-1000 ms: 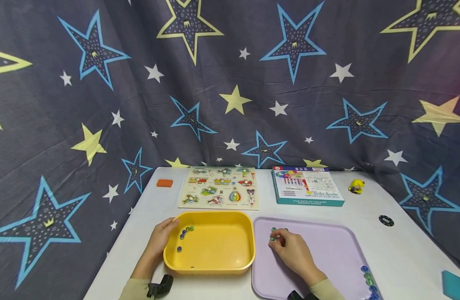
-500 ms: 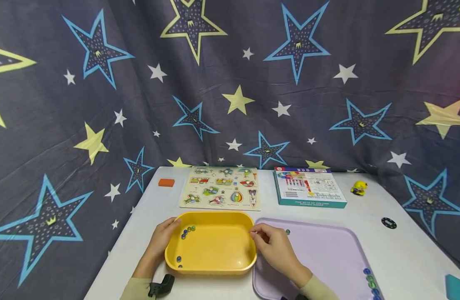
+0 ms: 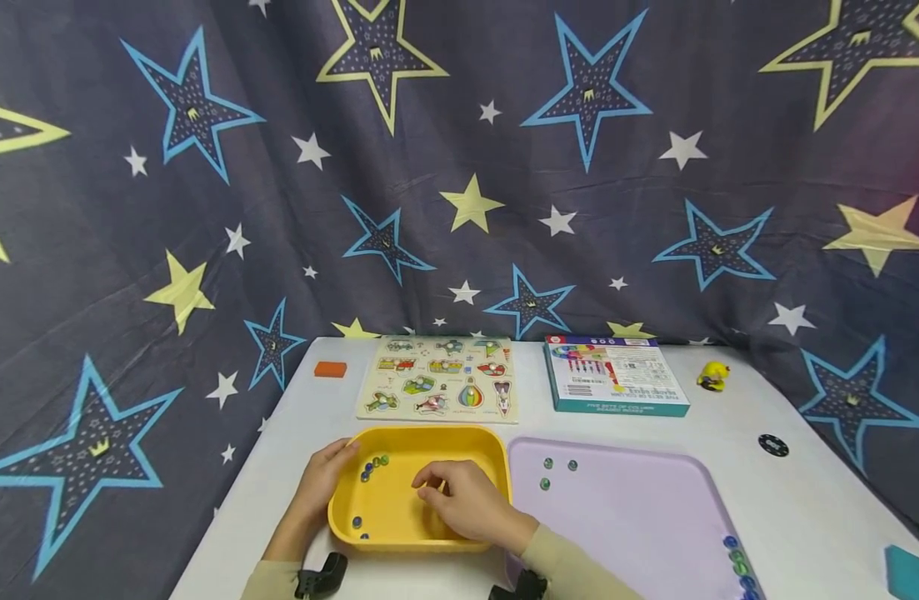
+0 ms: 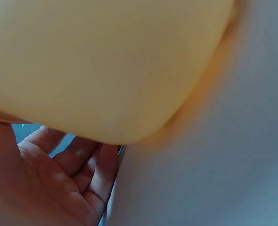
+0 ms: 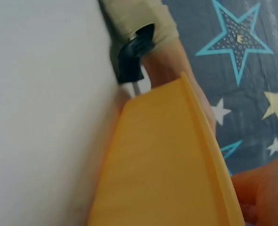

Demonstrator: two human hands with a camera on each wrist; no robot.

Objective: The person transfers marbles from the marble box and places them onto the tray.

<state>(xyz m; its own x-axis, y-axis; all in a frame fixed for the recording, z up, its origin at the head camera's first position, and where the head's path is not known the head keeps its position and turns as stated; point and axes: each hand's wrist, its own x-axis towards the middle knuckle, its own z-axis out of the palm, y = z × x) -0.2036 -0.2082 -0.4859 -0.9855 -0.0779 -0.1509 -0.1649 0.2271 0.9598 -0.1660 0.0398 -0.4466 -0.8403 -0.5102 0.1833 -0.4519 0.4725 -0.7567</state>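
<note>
My left hand [image 3: 318,485] grips the left side of a yellow plastic tub [image 3: 395,504], thumb at the rim. In the left wrist view its fingers [image 4: 103,172] curl beside the tub's wall. My right hand [image 3: 470,504] reaches over the tub with fingers bent and thumb close to the index finger; I cannot tell whether something small is between them. Inside the tub, glass marbles [image 3: 366,476] lie along the left, green and blue, with a blue marble [image 3: 357,522] nearer the front. In the right wrist view, the tub's outer wall [image 5: 153,165] hides most of the hand.
A lilac tray [image 3: 631,517] lies to the right, with three green marbles [image 3: 545,484] at its upper left and several blue and green marbles [image 3: 738,560] along its right edge. Behind are a picture puzzle board [image 3: 440,379], a flat box [image 3: 616,375], an orange block [image 3: 330,369] and a yellow figurine [image 3: 713,376].
My right hand has moved left from the lilac tray, across the tub's right rim, to above the tub. Two blue marbles inside have rolled toward the front left. The left hand stays put.
</note>
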